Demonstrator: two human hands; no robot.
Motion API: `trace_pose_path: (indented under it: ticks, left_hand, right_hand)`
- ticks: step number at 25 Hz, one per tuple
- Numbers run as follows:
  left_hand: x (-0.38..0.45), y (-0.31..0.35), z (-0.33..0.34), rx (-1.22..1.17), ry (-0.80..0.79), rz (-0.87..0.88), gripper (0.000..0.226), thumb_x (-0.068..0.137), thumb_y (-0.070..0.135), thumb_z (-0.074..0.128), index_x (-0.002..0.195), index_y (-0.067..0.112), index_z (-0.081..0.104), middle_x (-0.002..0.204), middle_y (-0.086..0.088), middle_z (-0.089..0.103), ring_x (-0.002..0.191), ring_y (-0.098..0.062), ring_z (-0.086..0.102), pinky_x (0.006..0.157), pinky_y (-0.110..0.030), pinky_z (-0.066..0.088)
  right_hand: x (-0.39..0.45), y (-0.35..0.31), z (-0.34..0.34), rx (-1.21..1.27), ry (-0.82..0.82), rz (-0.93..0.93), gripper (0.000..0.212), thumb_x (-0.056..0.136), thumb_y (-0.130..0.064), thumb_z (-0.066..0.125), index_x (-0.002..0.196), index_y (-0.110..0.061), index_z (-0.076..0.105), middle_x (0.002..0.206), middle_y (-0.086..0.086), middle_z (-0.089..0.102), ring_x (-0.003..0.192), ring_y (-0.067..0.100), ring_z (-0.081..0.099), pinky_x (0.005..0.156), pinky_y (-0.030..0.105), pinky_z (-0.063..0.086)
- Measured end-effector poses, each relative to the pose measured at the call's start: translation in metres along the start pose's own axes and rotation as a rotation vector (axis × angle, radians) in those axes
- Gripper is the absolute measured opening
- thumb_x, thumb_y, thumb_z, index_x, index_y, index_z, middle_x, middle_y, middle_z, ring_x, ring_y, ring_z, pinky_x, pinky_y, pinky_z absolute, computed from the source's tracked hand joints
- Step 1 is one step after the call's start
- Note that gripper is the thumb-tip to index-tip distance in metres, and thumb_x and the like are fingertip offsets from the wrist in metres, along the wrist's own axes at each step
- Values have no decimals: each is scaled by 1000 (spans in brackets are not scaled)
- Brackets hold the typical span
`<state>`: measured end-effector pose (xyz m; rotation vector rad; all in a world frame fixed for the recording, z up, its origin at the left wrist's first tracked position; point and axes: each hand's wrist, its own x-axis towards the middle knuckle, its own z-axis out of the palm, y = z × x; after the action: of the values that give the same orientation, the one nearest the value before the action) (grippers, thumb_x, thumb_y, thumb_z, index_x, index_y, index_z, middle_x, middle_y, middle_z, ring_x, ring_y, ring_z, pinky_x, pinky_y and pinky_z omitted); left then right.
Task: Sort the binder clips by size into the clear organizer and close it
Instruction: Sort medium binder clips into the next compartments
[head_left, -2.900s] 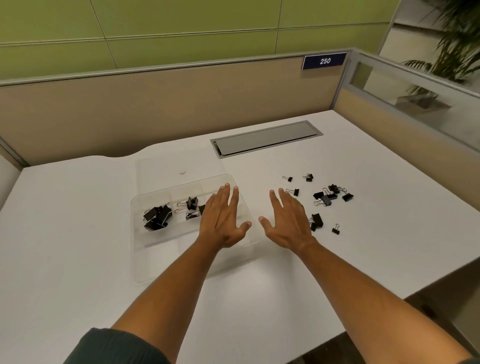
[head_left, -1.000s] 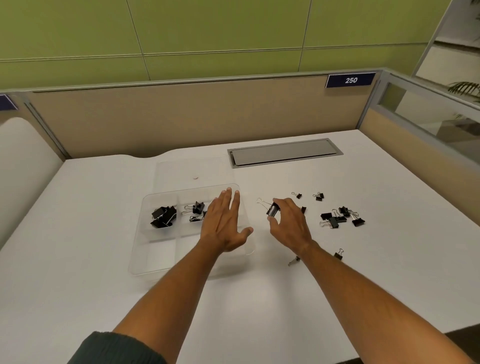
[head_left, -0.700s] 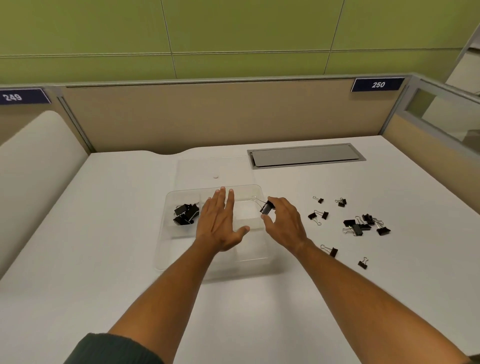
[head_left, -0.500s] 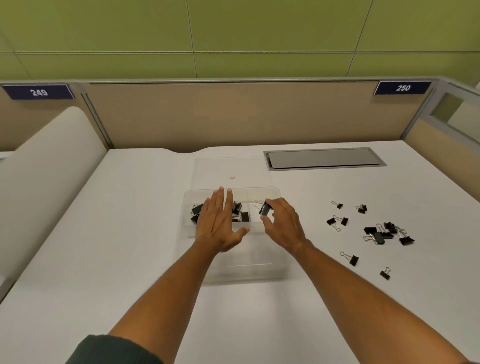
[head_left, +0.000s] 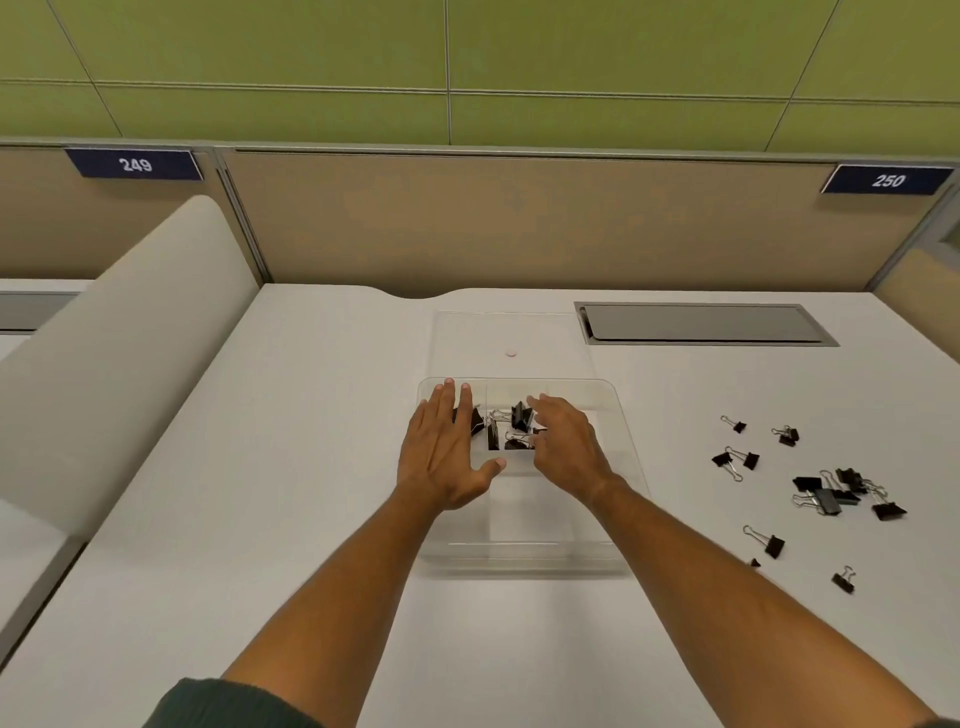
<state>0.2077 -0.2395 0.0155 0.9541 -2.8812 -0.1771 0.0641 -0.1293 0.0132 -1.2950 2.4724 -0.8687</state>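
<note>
Both hands (head_left: 498, 447) inside clear organizer's (head_left: 621, 415) rim.

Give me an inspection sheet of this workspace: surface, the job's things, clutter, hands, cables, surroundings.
Surface: white desk, mostly bare.
Job's things: clear organizer in front of the person, open; its lid lies flat behind it. Sorted clips sit in the far compartments; the near compartments look empty. Loose binder clips of mixed sizes lie scattered on the desk to the right.
Clutter: nothing seen.
Hands: left hand flat and open over the organizer's left side; right hand over the middle far compartment, fingers loosely curled, no clip visibly gripped.
Cables: nothing seen; grey cable hatch shut.
Surroundings: tan partition with signs 249 and 250, green wall above.
</note>
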Motion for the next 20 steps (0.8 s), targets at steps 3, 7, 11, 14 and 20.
trace_pose_path:
  ticks: [3, 7, 11, 14, 20]
  left_hand:
    - [2, 3, 1, -12, -7, 15, 101, 85, 71, 36, 153, 14, -13, 161, -12, -15, 149, -26, -11, 120, -40, -3]
    - [7, 13, 3, -25, -23, 56, 100, 86, 70, 38, 152, 15, -14, 160, -11, -16, 149, -26, -13, 121, -41, -3]
    - [13, 30, 5, -41, -37, 106, 101, 82, 72, 33, 153, 17, -13, 160, -9, -17, 148, -25, -14, 119, -40, -6]
    - [15, 48, 7, -31, -50, 153, 100, 83, 73, 33, 152, 17, -14, 160, -9, -18, 148, -26, -14, 119, -41, -5]
    - [21, 90, 15, -34, -51, 259, 99, 86, 71, 33, 153, 15, -13, 160, -12, -16, 148, -27, -14, 118, -41, -7]
  right_hand:
    - [-4, 2, -6, -37, 46, 16, 54, 90, -7, 58, 141, -12, 43, 150, 10, 39, 138, 25, 36, 114, 39, 34]
    - [-16, 11, -14, -119, 78, 25, 55, 93, -20, 56, 144, -14, 38, 153, 7, 34, 143, 22, 27, 114, 32, 26]
    - [-31, 28, -23, -174, 95, 77, 61, 92, -32, 55, 146, -15, 33, 156, 7, 29, 144, 22, 25, 114, 34, 26]
    - [-45, 40, -33, -231, 110, 133, 66, 91, -39, 55, 147, -17, 30, 157, 7, 25, 144, 23, 24, 115, 36, 25]
    - [-75, 67, -57, -345, 154, 215, 73, 90, -48, 50, 149, -15, 25, 158, 11, 21, 145, 26, 22, 116, 38, 21]
